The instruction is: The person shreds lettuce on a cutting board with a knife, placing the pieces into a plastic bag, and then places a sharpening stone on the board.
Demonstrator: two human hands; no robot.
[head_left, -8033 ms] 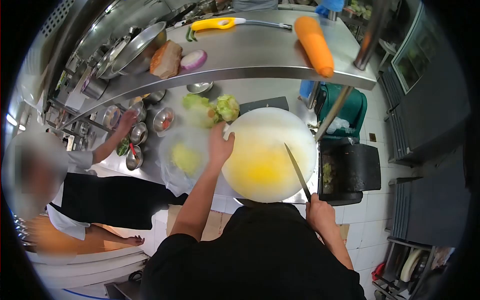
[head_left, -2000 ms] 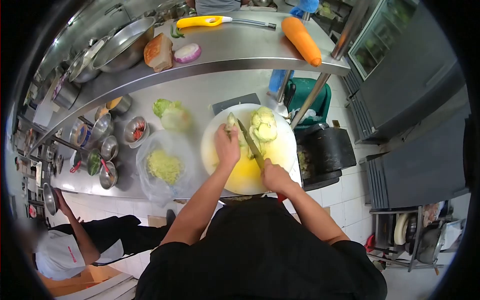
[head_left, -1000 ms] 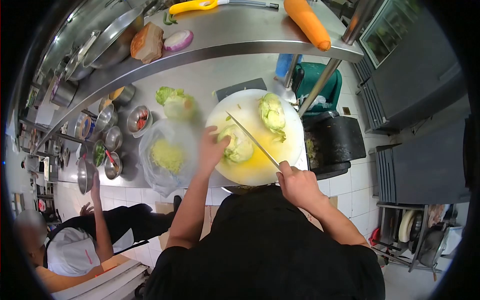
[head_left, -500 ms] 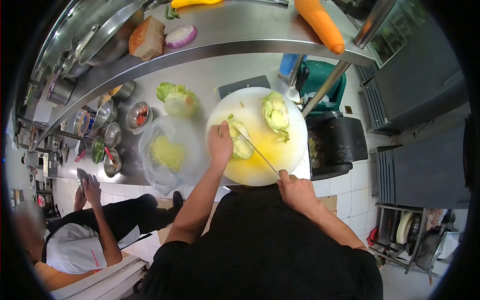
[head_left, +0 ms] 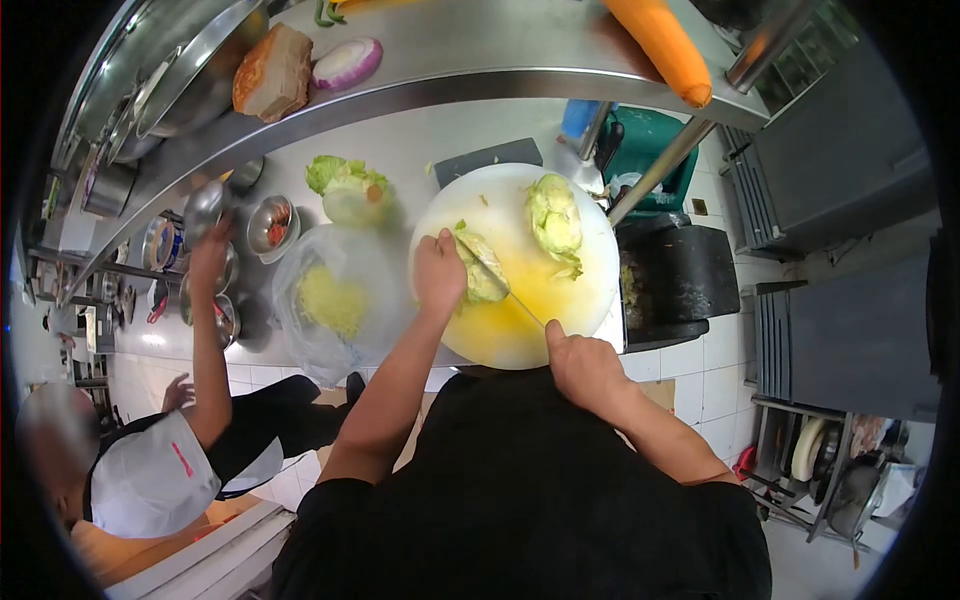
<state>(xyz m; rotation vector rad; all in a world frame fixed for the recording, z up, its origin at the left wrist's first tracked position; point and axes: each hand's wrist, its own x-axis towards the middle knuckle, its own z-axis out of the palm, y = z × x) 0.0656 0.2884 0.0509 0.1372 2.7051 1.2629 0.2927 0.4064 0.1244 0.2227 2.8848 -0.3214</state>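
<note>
My right hand (head_left: 585,368) is wrapped around the handle of a knife (head_left: 526,307), whose thin blade slants up and left across a pale green lettuce piece (head_left: 484,272). On the left side of that piece, my left hand (head_left: 440,272) grips it near the blade's tip. Both rest over a round white cutting board (head_left: 590,310) with a yellow stain in its middle. At the board's right side lies another lettuce chunk (head_left: 554,222), apart from both hands.
Left of the board are a clear plastic bag of shreds (head_left: 332,300) and a lettuce head (head_left: 352,195). A co-worker (head_left: 160,470) reaches toward metal bowls (head_left: 270,226). Overhead, a steel shelf (head_left: 450,90) holds a carrot (head_left: 660,50) and a cut onion (head_left: 347,64).
The knife blade has tipped over the lettuce piece, and my right hand has shifted slightly left and up. The co-worker's arm has swung up to the bowls.
</note>
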